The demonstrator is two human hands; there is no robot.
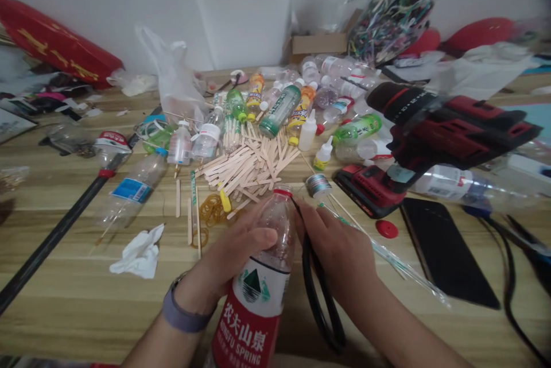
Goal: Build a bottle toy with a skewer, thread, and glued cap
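Note:
A clear plastic water bottle (252,313) with a red and white label stands tilted close to me, its uncapped neck with a red ring pointing away. My left hand (243,244) is wrapped round its upper part, thumb on top. Against the right side of the neck, my right hand (340,241) is closed, its fingertips mostly hidden. From this hand hangs a black loop (321,305), like a strap or a handle; its kind I cannot make out. Just beyond the bottle lie many wooden craft sticks (249,164) and some rubber bands (210,210).
A red and black cordless drill (430,132) stands at the right, near a black phone (447,250) and a red cap (386,228). Plastic bottles (282,109) crowd the back. A crumpled tissue (140,252) and a black rod (55,236) lie at the left.

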